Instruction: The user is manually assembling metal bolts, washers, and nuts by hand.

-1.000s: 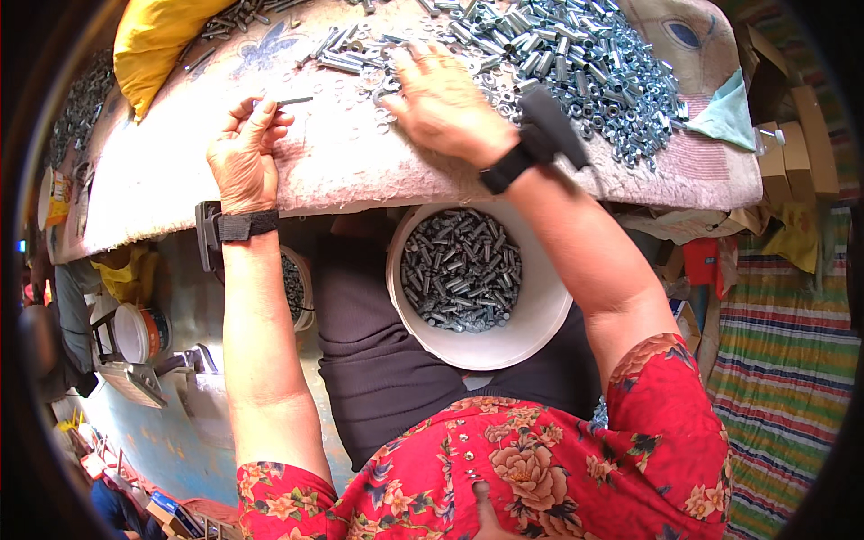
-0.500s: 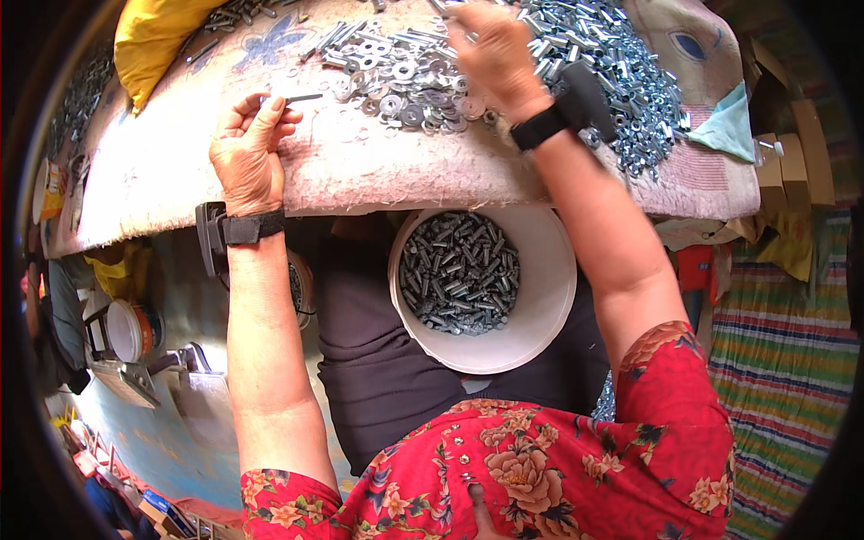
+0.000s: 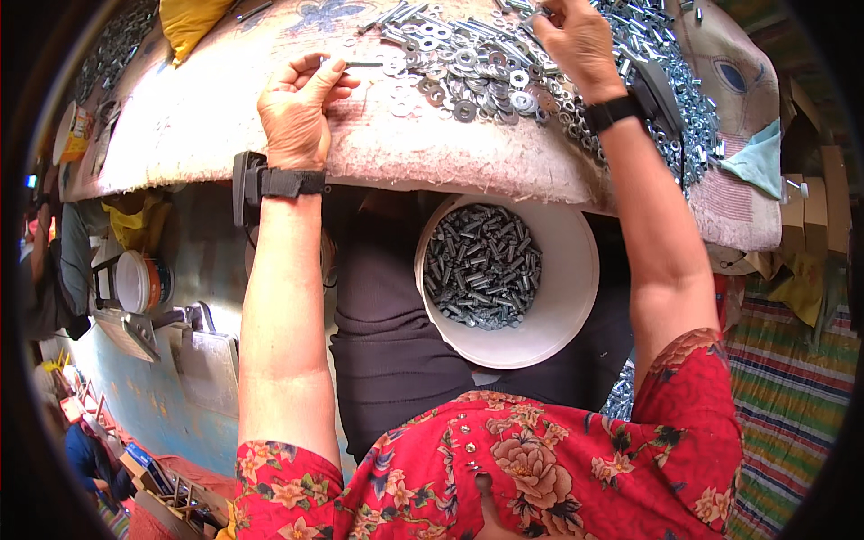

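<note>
My left hand (image 3: 301, 108) is raised over the cloth-covered table (image 3: 207, 135), its thumb and fingers pinched round a bolt (image 3: 364, 65). The dark shank of the bolt sticks out to the right. My right hand (image 3: 580, 49) is at the far side of the loose hardware, fingers curled together; whatever they grip is too small to make out. Between the hands lies a heap of flat washers (image 3: 490, 81), with long bolts (image 3: 391, 16) at its far left edge. Beyond my right wrist spreads a larger pile of shiny metal nuts and sleeves (image 3: 697, 112).
A white bucket (image 3: 576, 288) holding many short bolts (image 3: 481, 270) stands between my legs, under the table edge. A yellow bag (image 3: 189, 27) lies at the far left, a pale green cloth (image 3: 756, 162) at the right corner. Another tub (image 3: 133, 281) stands on the left.
The view has shifted, so table and bucket sit further right. My right hand has moved right and away from the washers, towards the far pile. The left hand still holds the bolt.
</note>
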The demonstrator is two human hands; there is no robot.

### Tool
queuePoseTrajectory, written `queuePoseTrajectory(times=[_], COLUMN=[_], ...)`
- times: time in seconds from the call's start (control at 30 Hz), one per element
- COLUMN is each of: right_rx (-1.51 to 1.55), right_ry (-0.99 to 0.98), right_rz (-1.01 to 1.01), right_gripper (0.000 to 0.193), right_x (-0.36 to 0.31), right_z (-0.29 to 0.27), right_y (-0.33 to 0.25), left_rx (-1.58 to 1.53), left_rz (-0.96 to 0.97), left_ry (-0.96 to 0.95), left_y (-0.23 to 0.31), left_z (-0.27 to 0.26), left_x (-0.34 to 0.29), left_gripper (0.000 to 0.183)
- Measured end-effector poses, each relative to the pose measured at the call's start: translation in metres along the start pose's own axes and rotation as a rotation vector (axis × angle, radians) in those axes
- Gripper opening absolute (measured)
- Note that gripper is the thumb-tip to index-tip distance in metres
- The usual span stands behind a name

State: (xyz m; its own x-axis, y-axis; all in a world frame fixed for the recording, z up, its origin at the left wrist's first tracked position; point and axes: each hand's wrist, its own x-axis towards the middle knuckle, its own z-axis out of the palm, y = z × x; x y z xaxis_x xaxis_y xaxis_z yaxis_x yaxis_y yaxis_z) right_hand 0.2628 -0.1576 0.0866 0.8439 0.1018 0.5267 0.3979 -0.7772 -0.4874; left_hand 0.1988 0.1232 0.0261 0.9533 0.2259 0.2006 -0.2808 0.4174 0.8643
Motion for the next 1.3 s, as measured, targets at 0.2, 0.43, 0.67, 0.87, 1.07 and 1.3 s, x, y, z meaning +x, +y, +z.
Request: queuePoseTrajectory(times=[0.2, 0.43, 0.67, 0.87, 1.07, 1.3], right_rx=[1.149, 1.278, 1.318, 1.333, 1.332, 1.029], right_ry=[-0.070, -0.014, -0.012, -0.128, -0.196, -0.492], right_rz=[0.309, 0.498, 0.539, 0.519, 0.443, 0.343], right_gripper=[0.017, 0.016, 0.014, 0.013, 0.009, 0.011], right_x=[-0.114, -0.198, -0.217, -0.226, -0.227, -0.193], right_z=[-0.015, -0.035, -0.049, -0.045, -0.038, -0.035], right_y=[-0.070, -0.103, -0.120, -0.127, -0.138, -0.136], left_rx=[-0.038, -0.335, -0.301, -0.148, -0.006, 0.078], left_rz=[-0.054, -0.288, -0.258, -0.157, -0.119, -0.334], left_ry=[0.088, -0.016, -0.008, -0.052, 0.033, -0.153], left_y=[0.014, 0.020, 0.029, 0.032, 0.034, 0.048], left_z=[0.008, 0.051, 0.063, 0.067, 0.065, 0.036], left_x=[-0.032, -0.147, -0.187, -0.204, -0.217, -0.200], left_gripper=[0.014, 0.013, 0.014, 0.016, 0.016, 0.023])
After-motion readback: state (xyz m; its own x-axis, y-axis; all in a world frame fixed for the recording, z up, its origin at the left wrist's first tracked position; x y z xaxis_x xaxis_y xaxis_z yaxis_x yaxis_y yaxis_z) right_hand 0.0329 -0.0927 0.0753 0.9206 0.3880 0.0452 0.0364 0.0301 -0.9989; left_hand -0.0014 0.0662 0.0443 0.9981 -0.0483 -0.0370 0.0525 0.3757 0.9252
